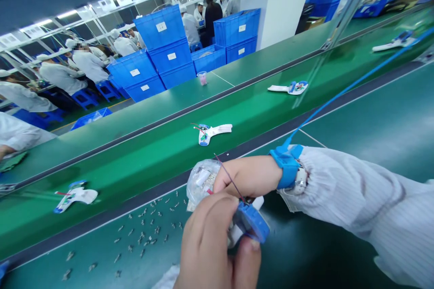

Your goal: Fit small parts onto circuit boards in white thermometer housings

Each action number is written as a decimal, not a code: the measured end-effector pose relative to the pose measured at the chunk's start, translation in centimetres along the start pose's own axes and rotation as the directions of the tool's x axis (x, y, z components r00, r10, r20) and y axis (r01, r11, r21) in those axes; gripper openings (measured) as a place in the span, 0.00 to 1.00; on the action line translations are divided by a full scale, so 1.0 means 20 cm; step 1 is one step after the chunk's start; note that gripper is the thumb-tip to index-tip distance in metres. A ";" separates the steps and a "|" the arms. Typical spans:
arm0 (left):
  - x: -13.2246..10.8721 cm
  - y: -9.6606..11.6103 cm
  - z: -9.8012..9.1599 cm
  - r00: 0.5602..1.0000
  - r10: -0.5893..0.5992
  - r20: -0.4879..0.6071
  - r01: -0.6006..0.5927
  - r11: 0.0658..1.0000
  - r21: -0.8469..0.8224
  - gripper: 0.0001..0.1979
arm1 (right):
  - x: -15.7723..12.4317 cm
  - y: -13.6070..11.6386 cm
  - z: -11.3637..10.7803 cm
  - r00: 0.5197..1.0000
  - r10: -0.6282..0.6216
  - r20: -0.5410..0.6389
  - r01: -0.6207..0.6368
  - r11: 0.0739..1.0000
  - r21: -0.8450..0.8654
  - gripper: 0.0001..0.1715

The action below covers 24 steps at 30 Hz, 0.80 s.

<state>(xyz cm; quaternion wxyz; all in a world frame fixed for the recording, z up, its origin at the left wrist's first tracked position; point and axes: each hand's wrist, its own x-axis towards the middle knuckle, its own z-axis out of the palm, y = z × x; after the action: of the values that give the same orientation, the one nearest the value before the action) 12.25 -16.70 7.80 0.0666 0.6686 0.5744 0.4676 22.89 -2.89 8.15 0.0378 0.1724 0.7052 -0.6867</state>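
Observation:
My left hand [212,239] is closed around a blue-and-white device housing [252,222], low in the middle of the view. A thin dark red wire [228,172] sticks up from the housing. Just behind it, my right hand [249,172] has its fingers curled; their tips are hidden by the left hand, so what they pinch cannot be made out. A blue wrist strap [285,167] with a cord circles the right wrist. Beside the right fingers lies a clear plastic bag [200,183] of small pale parts. Several small metal pieces [149,230] are scattered on the green worktop to the left.
A green conveyor belt [152,153] runs across, carrying white pistol-shaped housings [217,131] with blue ends and wires. Beyond it are a small pink cup [202,78] and stacked blue crates [169,49]. Co-workers in white sit farther back; another person's sleeve [20,133] shows at left.

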 end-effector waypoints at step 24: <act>0.07 -0.04 0.09 0.809 -0.558 0.182 0.411 0.316 -0.855 0.13 | -0.05 -0.02 0.24 0.333 -0.564 -0.756 0.083 0.816 -0.572 0.14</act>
<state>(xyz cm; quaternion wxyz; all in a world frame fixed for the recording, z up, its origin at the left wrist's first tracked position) 12.72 -14.51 6.99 0.4875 0.3001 0.4345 0.6953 22.80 -7.80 8.64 -0.4536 0.3524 0.7628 -0.2970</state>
